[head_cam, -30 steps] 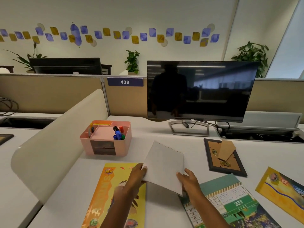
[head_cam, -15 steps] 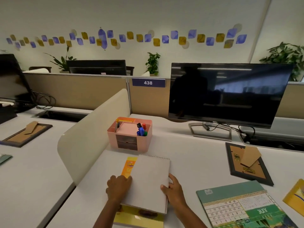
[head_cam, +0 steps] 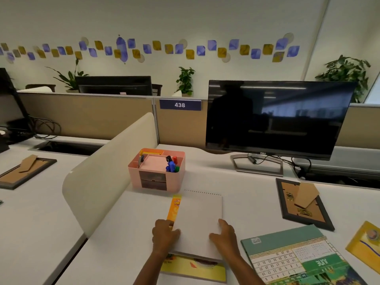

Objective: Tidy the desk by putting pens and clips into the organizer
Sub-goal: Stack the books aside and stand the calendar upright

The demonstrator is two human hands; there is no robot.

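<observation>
A pink desk organizer (head_cam: 135,173) stands on the white desk by the cream divider. Several coloured markers (head_cam: 172,163) stand upright in its right compartment, and a clip-like item (head_cam: 141,159) sits in its left slot. In front of it a white spiral pad (head_cam: 200,219) lies on top of a yellow book (head_cam: 193,269). My left hand (head_cam: 164,233) rests on the pad's left edge, fingers curled. Flat on the pad's lower right lies my right hand (head_cam: 223,235), fingers spread. Neither hand lifts the pad.
A black monitor (head_cam: 275,118) stands behind the desk on a silver stand (head_cam: 257,165). A face-down picture frame (head_cam: 302,204), a green calendar (head_cam: 292,256) and a yellow booklet (head_cam: 366,245) lie to the right. A cream divider (head_cam: 107,171) borders the left; another frame (head_cam: 22,171) lies beyond.
The white pad was held tilted in the air; it now lies flat on the yellow book with both hands on it. The view has shifted left.
</observation>
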